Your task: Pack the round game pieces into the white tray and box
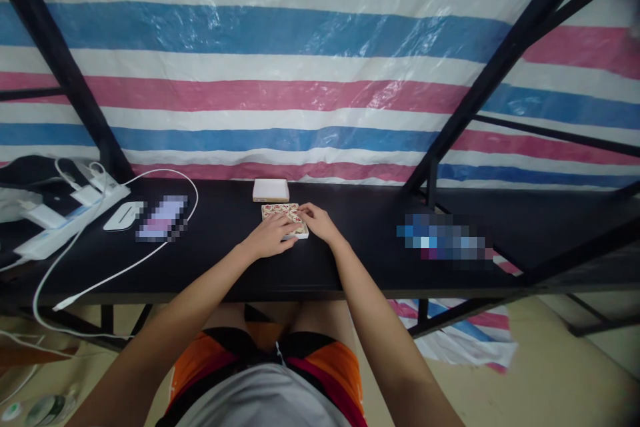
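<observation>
Work looks barely begun: the flat box (281, 212) of red-and-cream patterned pieces sits on the matte black table (360, 247), seemingly full, its white lid (271, 189) (smooth, round-cornered) just behind. My left hand (270, 238) covers its near edge and my right hand (316, 221) touches the top; whether either one grips it I cannot tell.

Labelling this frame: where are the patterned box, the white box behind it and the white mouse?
patterned box (278, 212), head view, uncovered top face.
white box (271, 189), head view, middle of top.
white mouse (123, 215), head view, middle of back.
</observation>
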